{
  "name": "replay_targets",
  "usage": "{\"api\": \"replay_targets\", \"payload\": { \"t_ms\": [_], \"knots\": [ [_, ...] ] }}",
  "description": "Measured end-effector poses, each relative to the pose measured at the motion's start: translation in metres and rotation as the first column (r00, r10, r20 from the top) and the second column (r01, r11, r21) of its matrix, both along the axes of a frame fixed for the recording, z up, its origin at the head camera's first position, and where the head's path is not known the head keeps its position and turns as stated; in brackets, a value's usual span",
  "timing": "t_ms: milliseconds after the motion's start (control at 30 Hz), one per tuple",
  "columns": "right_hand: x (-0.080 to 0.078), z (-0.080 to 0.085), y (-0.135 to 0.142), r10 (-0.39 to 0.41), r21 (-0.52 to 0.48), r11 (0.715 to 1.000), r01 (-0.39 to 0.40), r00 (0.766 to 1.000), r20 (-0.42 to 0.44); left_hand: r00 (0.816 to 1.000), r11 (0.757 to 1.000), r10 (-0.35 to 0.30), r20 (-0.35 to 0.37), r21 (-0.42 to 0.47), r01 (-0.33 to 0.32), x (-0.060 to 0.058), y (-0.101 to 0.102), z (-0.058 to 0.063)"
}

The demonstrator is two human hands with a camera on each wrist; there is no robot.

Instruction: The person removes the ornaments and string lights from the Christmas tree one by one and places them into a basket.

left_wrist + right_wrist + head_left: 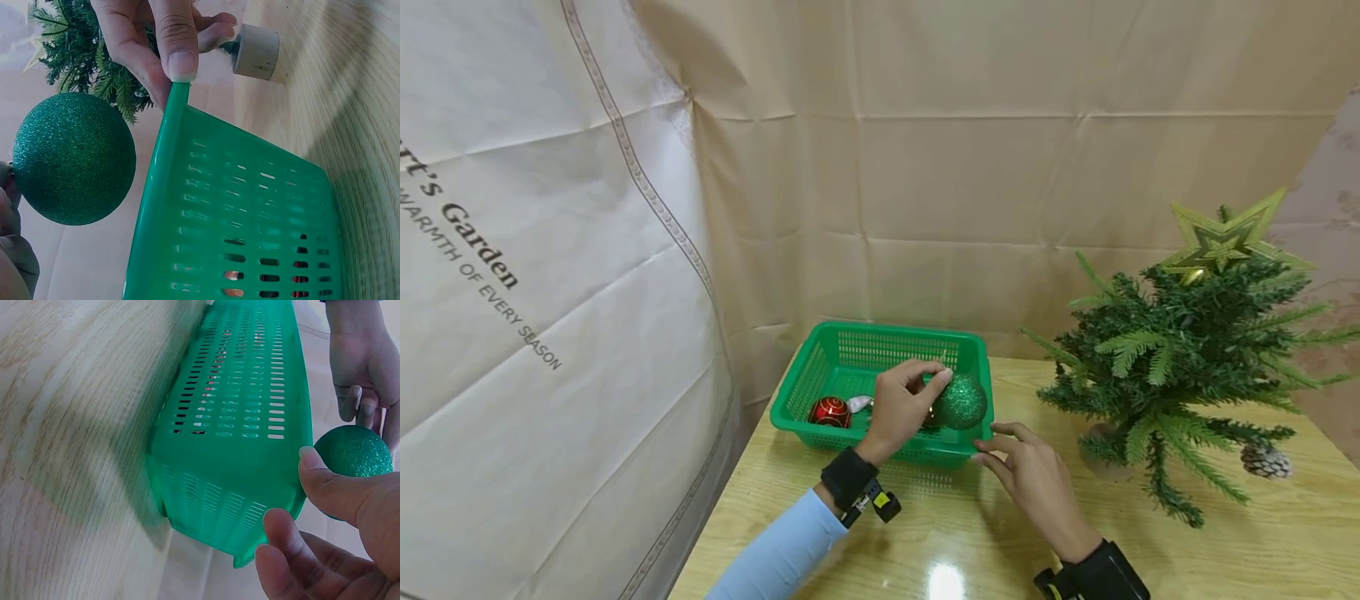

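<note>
My left hand (904, 407) pinches a green glitter Christmas ball (962, 402) by its top and holds it just above the right end of a green plastic basket (895, 328). In the left wrist view the ball (75, 159) hangs apart from the basket's rim. At the basket's front right corner, my right hand (1033, 479) pinches the rim between thumb and fingers. Inside the basket lie a red Christmas ball (831, 412) with gold lines and a small whitish piece (859, 403). My left hand hides part of the contents.
A small artificial Christmas tree (1180, 358) stands to the right, topped by a gold star (1221, 237). A pine cone (1266, 460) hangs from its low right branch. Beige cloth (962, 183) hangs behind the wooden table (910, 533); printed white cloth (550, 250) hangs at left.
</note>
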State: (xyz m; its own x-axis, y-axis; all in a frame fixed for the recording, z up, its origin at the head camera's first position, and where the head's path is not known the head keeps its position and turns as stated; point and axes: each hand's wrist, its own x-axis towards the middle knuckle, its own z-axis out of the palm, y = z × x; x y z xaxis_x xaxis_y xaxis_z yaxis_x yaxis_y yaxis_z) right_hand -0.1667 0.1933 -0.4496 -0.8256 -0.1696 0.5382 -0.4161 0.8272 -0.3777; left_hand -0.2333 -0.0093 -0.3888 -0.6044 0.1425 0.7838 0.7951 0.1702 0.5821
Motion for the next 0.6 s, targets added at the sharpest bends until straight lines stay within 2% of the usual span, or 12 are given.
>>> {"api": "replay_targets", "payload": {
  "t_ms": [333, 600],
  "knots": [
    [-0.001, 0.0, 0.0, 0.008, -0.016, 1.0, -0.008, 1.0, 0.005, 1.0, 1.0, -0.002, 0.017, 0.01, 0.001, -0.002, -0.008, -0.002],
    [-0.001, -0.003, 0.001, 0.013, 0.0, 1.0, -0.013, 0.999, -0.042, 0.999, 0.999, 0.035, -0.005, 0.003, -0.035, -0.002, -0.013, -0.001]
  ]
}}
